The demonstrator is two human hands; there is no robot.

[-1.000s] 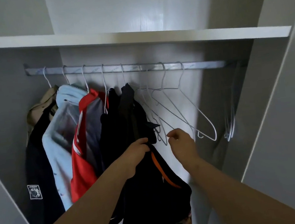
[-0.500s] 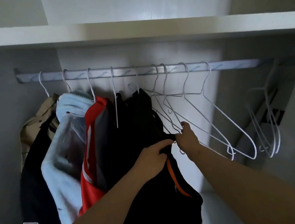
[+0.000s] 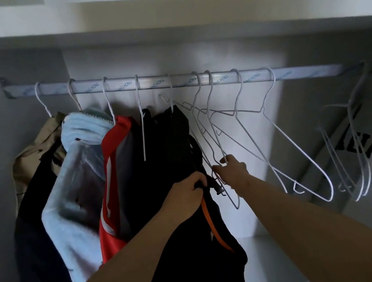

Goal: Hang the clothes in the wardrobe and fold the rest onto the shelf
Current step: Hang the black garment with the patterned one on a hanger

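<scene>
Two hands meet at the centre of your view, just right of the clothes already hung. Your left hand (image 3: 185, 199) has its fingers curled tight round the top edge of a black garment with an orange stripe (image 3: 194, 257), which drapes down toward 6 o'clock. I cannot tell whether it sits on a hanger yet. Holding it high likely makes its neck easy to reach.

Your right hand (image 3: 232, 172), at 2 o'clock of the left, pinches the lower wire of a bare white hanger (image 3: 217, 137) between thumb and fingertips, probably to steady it or draw it toward the garment. Its hook rides the rail (image 3: 254, 77), which runs from 9 to 3 o'clock.

More spare hangers (image 3: 298, 148) dangle at 3 o'clock. A red jacket (image 3: 111, 173), a pale blue fleece (image 3: 75, 201) and a tan jacket (image 3: 32, 155) hang toward 9 o'clock. The shelf (image 3: 189, 21) spans 12 o'clock.
</scene>
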